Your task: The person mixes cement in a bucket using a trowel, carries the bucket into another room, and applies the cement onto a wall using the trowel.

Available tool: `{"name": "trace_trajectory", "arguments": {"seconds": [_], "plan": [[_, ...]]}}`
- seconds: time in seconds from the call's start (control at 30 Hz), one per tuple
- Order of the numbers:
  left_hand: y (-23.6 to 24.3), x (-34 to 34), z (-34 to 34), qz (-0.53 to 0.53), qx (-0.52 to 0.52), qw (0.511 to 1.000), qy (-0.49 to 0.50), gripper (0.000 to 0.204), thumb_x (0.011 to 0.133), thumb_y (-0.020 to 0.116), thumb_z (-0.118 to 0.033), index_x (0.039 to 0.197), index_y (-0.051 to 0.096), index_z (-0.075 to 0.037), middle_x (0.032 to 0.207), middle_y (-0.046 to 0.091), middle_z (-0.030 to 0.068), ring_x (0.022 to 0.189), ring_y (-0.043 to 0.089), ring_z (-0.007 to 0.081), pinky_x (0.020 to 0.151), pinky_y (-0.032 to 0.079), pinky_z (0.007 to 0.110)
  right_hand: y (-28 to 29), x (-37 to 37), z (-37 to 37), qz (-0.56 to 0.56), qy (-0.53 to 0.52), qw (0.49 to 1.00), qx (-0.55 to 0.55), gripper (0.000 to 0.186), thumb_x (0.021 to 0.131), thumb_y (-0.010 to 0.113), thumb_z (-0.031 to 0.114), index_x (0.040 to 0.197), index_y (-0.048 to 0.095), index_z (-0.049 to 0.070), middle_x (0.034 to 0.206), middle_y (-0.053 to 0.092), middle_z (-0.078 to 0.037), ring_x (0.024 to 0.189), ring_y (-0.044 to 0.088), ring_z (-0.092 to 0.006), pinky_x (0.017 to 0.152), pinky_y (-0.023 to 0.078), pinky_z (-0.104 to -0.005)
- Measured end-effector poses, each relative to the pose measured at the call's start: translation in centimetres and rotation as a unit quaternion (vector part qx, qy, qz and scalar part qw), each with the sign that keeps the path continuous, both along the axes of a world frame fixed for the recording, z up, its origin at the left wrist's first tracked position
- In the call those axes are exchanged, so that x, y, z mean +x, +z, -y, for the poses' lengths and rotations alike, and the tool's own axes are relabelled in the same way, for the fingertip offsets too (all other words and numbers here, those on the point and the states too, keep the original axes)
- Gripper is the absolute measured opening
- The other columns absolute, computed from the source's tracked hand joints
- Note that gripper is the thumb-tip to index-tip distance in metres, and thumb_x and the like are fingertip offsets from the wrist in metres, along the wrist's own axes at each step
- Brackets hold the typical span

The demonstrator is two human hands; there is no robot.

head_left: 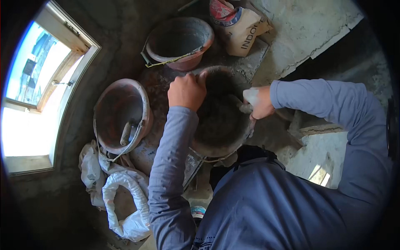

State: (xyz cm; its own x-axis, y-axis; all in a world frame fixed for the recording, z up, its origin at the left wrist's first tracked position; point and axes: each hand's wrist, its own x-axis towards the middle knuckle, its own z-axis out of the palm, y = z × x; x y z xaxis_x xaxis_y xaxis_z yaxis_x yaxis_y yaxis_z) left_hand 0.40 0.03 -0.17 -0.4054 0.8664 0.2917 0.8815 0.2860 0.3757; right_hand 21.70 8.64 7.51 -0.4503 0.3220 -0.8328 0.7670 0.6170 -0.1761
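My left hand is closed over the back-left rim of the middle bucket, which has dark, grey-coated insides. On that bucket's right side, my right hand, whitened with powder on the fingers, is closed around what looks like a mortar-coated tool angled into the bucket; its shape is hard to make out. A second bucket sits to the left with a trowel inside and a wire handle. Behind my hands, another reddish bucket has a yellow-wrapped handle.
An opened paper sack stands at the back beside a pale slab. Crumpled white woven sacks lie at lower left. An open window is in the left wall. A small tub is partly hidden by my body.
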Motion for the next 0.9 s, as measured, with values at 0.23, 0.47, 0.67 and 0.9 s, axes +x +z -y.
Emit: {"name": "trace_trajectory", "arguments": {"seconds": [0.23,0.47,0.67,0.9], "plan": [[1.9,1.8,0.6,0.008,0.002,0.999,-0.05,0.051,0.094,0.063,-0.05,0.073,0.069,-0.004,0.065,0.066,0.0229,0.061,0.069,0.0419,0.055,0.057,0.049,-1.4,1.3,-0.4,0.029,-0.16,0.961,-0.224,0.022,0.089,0.071,0.01,0.107,0.071,-0.003,0.07,0.063,-0.007,0.05,0.061,-0.0141,0.045,0.052,-0.0308],[2.1,1.6,-2.4,-0.001,-0.021,0.999,-0.034,0.046,0.093,0.068,-0.044,0.069,0.062,-0.005,0.057,0.062,0.02,0.055,0.066,0.041,0.05,0.054,0.048,-6.2,5.3,-3.1,-0.03,-0.382,0.818,-0.429,0.018,0.09,0.072,0.01,0.103,0.066,0.0,0.071,0.064,-0.005,0.051,0.062,-0.0113,0.041,0.051,-0.0277],[2.9,1.6,-3.5,0.011,-0.06,0.998,-0.034,0.041,0.09,0.073,-0.038,0.068,0.061,-0.006,0.058,0.061,0.0183,0.056,0.064,0.0402,0.051,0.052,0.047,-9.8,6.6,-4.0,-0.03,-0.433,0.709,-0.556,0.017,0.093,0.07,0.013,0.101,0.059,0.004,0.074,0.063,-0.006,0.052,0.061,-0.012,0.041,0.049,-0.0279],[3.6,1.7,-4.0,0.023,-0.091,0.995,-0.038,0.038,0.09,0.074,-0.035,0.07,0.061,-0.006,0.059,0.061,0.0171,0.056,0.064,0.039,0.052,0.051,0.046,-10.6,7.3,-4.0,-0.003,-0.596,0.422,-0.683,0.02,0.098,0.058,0.019,0.112,0.051,0.007,0.088,0.059,-0.008,0.061,0.055,-0.0117,0.052,0.046,-0.0254]]}}
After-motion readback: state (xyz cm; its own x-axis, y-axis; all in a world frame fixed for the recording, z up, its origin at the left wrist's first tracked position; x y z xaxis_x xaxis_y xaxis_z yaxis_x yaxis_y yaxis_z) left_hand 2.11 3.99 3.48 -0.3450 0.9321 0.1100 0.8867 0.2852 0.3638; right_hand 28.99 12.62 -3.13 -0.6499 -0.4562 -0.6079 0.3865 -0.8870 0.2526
